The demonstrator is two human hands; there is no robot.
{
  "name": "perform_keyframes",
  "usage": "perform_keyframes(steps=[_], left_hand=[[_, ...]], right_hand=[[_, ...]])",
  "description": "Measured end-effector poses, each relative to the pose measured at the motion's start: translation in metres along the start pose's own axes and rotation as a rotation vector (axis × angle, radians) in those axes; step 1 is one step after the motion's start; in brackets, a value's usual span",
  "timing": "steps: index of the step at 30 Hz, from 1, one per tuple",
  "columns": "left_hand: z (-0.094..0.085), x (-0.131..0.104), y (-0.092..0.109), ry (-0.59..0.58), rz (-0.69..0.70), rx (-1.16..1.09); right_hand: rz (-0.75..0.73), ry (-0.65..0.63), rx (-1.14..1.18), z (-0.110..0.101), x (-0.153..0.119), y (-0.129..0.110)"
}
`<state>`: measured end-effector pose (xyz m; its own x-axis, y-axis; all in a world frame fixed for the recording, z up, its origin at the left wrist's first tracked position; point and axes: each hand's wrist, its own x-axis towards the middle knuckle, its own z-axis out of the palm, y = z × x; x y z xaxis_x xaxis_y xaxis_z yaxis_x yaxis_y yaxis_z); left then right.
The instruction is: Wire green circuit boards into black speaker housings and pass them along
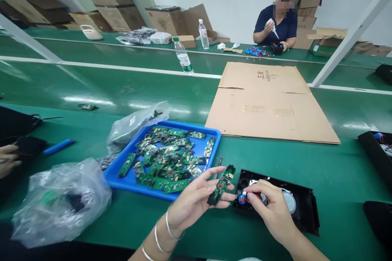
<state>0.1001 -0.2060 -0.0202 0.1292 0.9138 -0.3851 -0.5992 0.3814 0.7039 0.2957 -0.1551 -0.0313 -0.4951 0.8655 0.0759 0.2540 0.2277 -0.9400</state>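
Observation:
My left hand [199,195] holds a green circuit board [221,185] on a slant, fingers behind it and thumb along its side. Just right of it, my right hand [272,208] pinches a small white wire connector [244,193] with a red wire. Beneath the right hand lies a black plastic speaker housing [306,208], open side up, with a round silver speaker [288,201] in it. A blue cylindrical part [241,199] sits at the housing's left end. The right palm hides part of the housing's middle.
A blue tray [114,179] heaped with circuit boards stands left of my hands. Nearby are a clear plastic bag [67,204], a blue pen-like tool [59,147] and a flat cardboard sheet [269,106]. Another person [275,24] sits across; another person's hand [7,159] shows at left.

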Motion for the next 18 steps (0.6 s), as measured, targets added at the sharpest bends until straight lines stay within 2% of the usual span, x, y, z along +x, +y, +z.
perform_keyframes(steps=[4, 8, 13, 18], left_hand=[[0.004, -0.007, -0.026, 0.007, 0.062, -0.127], [0.01, -0.008, -0.043, 0.122, 0.139, -0.06], [0.014, -0.004, -0.059, 0.402, 0.388, 0.231], [0.015, 0.0, -0.071, 0.513, 0.468, 0.293]], right_hand=[[-0.206, 0.035, -0.161, 0.008, -0.003, -0.007], [-0.415, 0.107, -0.258, 0.014, -0.005, -0.01], [-0.415, 0.131, -0.328, 0.018, -0.004, -0.011], [-0.468, 0.211, -0.42, 0.032, 0.003, -0.01]])
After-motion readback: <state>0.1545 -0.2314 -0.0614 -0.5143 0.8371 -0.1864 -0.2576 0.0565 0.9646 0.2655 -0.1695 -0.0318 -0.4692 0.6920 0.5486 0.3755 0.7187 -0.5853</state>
